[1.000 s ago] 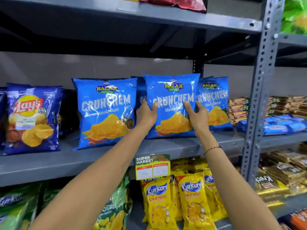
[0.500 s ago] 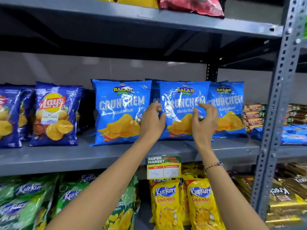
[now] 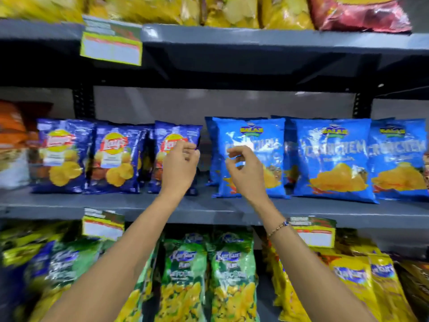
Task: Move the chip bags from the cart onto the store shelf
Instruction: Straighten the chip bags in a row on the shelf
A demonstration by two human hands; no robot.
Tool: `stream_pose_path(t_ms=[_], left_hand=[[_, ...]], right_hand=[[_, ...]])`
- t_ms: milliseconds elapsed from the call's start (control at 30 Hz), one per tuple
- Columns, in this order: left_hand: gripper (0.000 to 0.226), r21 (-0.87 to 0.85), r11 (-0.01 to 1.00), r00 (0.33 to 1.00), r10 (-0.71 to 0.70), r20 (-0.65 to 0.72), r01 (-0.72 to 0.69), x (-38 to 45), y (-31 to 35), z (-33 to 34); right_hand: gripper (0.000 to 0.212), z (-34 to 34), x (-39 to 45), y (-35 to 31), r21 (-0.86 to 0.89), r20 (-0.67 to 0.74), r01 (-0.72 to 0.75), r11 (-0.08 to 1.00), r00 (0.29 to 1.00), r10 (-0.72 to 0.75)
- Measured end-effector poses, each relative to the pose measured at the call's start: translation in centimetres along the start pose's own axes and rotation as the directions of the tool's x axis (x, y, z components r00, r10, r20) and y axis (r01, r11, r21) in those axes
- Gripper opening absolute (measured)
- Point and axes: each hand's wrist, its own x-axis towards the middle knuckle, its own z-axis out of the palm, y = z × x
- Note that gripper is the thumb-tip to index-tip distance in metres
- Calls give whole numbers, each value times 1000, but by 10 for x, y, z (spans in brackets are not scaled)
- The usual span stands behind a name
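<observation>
Glossy blue chip bags (image 3: 332, 159), puffed and crinkled, stand upright along the grey metal shelf (image 3: 209, 209) toward its right end. Left hand (image 3: 180, 166) and right hand (image 3: 243, 173) hover before it, fingers loosely curled, empty.

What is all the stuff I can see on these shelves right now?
Dark blue Lay's chip bags: three, upright, middle shelf left.
Bright blue Crunchem chip bags: three in front, more partly hidden behind, middle shelf right.
Orange packets: count unclear, middle shelf far left.
Yellow snack bags: several, blurred, top shelf.
Red foil bag: one, top shelf right.
Green Kurkure bags: several, bottom shelf centre.
Yellow Kurkure bags: several, bottom shelf right.
Price tags: three, yellow-green, on shelf edges.
Grey metal shelving: three levels.
Beaded bracelet: one, right wrist.
Left hand: before the rightmost Lay's bag, holding nothing.
Right hand: before the leftmost Crunchem bag, holding nothing.
</observation>
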Motion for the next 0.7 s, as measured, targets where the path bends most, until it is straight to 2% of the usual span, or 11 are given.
stream_pose_path(t_ms=[67, 133, 200, 267, 367, 533, 700], left_hand=[[34, 94, 994, 998, -62, -27, 64, 6, -26, -25], [54, 211, 963, 985, -172, 8, 166, 14, -52, -45], [77, 285, 922, 946, -304, 112, 262, 17, -71, -58], [89, 361, 893, 895, -369, 251, 267, 16, -84, -65], [81, 415, 879, 845, -396, 360, 235, 13, -97, -68], [58, 382, 894, 905, -345, 250, 236, 17, -113, -72], [54, 375, 890, 915, -351, 198, 260, 17, -113, -80]], right_hand=[[24, 28, -2, -3, -30, 122, -80, 996, 989, 83], [41, 52, -5, -3, -92, 220, -161, 983, 959, 177], [59, 71, -10, -2, -126, 312, -247, 961, 910, 274], [64, 86, -14, 2, -174, 373, -304, 937, 860, 348], [54, 101, -15, 7, -221, 406, -323, 920, 828, 387], [47, 113, -10, 3, -245, 333, -313, 918, 862, 383], [48, 124, -12, -1, -224, 349, -349, 910, 843, 409]])
